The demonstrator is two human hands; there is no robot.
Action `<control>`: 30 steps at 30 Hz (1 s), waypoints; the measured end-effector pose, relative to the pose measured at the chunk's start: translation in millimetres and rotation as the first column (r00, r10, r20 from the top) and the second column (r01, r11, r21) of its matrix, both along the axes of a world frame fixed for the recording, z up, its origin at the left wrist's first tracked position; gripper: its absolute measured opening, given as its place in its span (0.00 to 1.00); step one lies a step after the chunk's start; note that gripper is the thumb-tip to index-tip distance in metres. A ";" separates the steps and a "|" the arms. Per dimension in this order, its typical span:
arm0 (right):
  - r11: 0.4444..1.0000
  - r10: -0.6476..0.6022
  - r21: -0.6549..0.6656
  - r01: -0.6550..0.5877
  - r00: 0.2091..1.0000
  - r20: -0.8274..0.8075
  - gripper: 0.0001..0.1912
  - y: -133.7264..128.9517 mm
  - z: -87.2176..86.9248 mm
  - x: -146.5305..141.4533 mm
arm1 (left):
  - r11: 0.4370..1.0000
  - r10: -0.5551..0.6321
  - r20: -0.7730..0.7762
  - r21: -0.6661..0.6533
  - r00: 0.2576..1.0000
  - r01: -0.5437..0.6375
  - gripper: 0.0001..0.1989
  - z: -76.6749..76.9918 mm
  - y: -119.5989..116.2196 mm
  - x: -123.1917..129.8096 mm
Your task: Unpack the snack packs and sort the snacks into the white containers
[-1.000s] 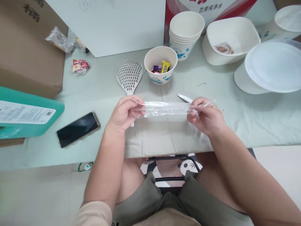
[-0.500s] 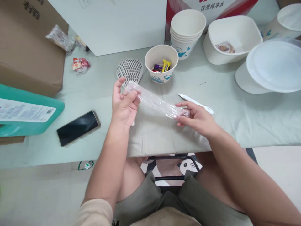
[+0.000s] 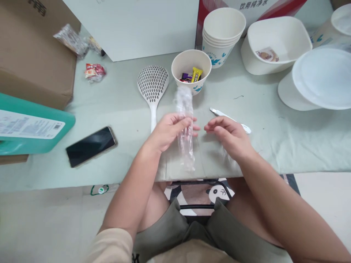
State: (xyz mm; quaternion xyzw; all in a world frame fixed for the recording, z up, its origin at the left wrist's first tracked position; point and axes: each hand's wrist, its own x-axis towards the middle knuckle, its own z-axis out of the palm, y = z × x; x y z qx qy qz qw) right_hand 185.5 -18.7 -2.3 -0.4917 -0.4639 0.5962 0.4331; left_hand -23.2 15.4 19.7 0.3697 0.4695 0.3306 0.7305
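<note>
My left hand is closed on a strip of crumpled clear plastic wrap, which hangs upright between thumb and fingers over the table. To its right, my right hand is held with fingers loosely bent and nothing visible between them. A white utility knife lies partly behind that hand. More clear plastic shows faintly below the right hand. Left of the wrap lies a white slotted skimmer, its handle end covered by my left hand. A paper cup with wrapped candies stands just beyond the wrap.
At the back right are stacked paper cups, a white rectangular tub and a lidded container. On the left are a phone, a green jug, a cardboard box and small packets.
My right hand has let go of the plastic wrap. My left hand has moved right and down, turning the wrap from slanting to upright and uncovering more of the skimmer.
</note>
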 end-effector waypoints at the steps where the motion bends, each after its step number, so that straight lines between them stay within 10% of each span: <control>1: 1.000 -0.021 -0.010 0.021 1.000 -0.020 0.13 1.3 -0.3 -0.2 | 0.994 -0.105 -0.002 -0.020 0.994 0.105 0.17 0.3 -1.4 0.7; 6: 0.991 0.131 -0.029 -0.134 0.989 -0.072 0.12 4.2 1.6 -10.4 | 0.928 -0.372 -0.011 0.005 0.928 0.372 0.14 -4.6 -7.6 8.2; 12: 0.985 -0.174 -0.036 0.171 0.977 -0.124 0.09 8.5 -1.3 -5.0 | 0.891 -0.454 -0.020 -0.021 0.891 0.453 0.11 -1.7 -6.2 -0.1; 17: 0.992 -0.078 -0.103 0.069 0.993 -0.093 0.17 6.7 0.1 3.9 | 0.874 -0.483 -0.132 -0.014 0.866 0.485 0.07 6.6 -3.2 -9.9; 22: 0.930 -0.334 0.259 0.259 0.890 0.309 0.24 -0.4 -3.5 12.9 | 0.855 -0.510 -0.178 0.000 0.842 0.518 0.10 7.5 -1.7 -11.6; 30: 0.817 -0.342 0.556 -0.154 0.647 0.681 0.28 -1.5 -22.9 9.4 | 0.884 -0.466 -0.041 0.002 0.884 0.467 0.14 10.0 -3.8 -13.5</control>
